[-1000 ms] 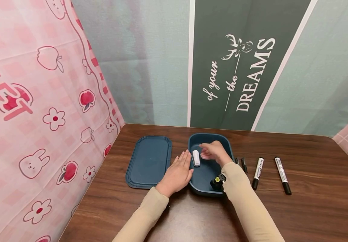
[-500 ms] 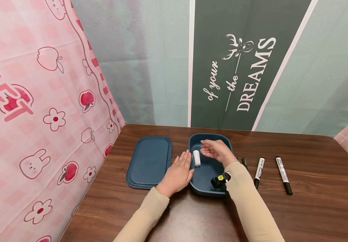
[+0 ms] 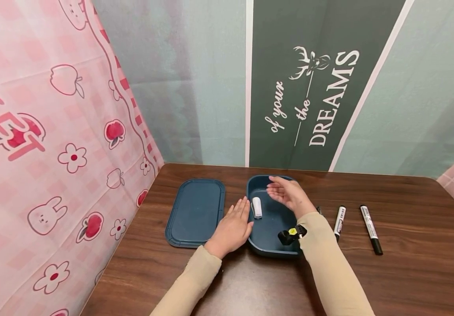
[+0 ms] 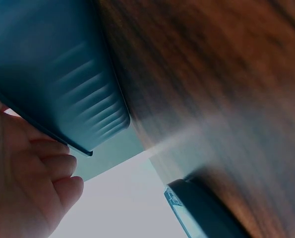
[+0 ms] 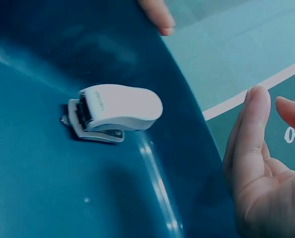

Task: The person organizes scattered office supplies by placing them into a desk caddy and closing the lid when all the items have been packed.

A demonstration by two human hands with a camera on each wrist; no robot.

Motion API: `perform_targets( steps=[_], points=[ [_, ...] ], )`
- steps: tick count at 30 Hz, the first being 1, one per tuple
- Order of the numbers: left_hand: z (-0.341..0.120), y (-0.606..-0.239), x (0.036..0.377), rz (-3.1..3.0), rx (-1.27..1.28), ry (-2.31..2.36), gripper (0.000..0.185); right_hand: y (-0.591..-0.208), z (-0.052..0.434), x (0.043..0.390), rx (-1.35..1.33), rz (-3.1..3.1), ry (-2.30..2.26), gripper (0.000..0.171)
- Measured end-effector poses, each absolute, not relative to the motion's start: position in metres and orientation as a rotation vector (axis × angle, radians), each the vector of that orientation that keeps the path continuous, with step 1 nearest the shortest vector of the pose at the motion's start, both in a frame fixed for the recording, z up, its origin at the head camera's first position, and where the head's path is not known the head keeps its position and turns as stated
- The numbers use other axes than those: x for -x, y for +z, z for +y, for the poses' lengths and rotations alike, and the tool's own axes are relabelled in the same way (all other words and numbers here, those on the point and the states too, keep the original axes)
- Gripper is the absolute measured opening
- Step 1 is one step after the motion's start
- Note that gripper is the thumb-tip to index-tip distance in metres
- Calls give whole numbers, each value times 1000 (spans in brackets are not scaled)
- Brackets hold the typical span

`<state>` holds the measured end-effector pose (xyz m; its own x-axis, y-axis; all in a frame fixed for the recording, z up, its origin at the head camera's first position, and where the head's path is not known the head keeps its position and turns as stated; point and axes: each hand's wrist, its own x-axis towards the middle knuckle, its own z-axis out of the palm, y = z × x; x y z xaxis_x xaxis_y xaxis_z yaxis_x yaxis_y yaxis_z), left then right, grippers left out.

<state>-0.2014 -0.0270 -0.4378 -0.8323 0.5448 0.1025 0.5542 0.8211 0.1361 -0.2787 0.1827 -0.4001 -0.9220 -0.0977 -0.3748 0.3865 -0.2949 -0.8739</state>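
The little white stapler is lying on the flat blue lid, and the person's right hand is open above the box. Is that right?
Not quite. The head view shows the white stapler lying inside the blue box, not on the lid. The right hand is indeed open above the box.

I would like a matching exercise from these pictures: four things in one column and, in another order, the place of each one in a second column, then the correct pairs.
Things
1. white stapler
2. blue lid
3. left hand
4. markers

Places
A. flat on the table, left of the blue box
B. lying on the table, right of the box
C. inside the box
D. against the box's left wall

Pairs: 1-C, 2-A, 3-D, 4-B
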Motion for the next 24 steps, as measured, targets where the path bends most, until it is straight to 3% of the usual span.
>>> perform_targets(
  steps=[24],
  points=[
    [-27,-438,201,-2923,914,-284,58,-377,229,270,-341,1561,-2356,26]
  ],
)
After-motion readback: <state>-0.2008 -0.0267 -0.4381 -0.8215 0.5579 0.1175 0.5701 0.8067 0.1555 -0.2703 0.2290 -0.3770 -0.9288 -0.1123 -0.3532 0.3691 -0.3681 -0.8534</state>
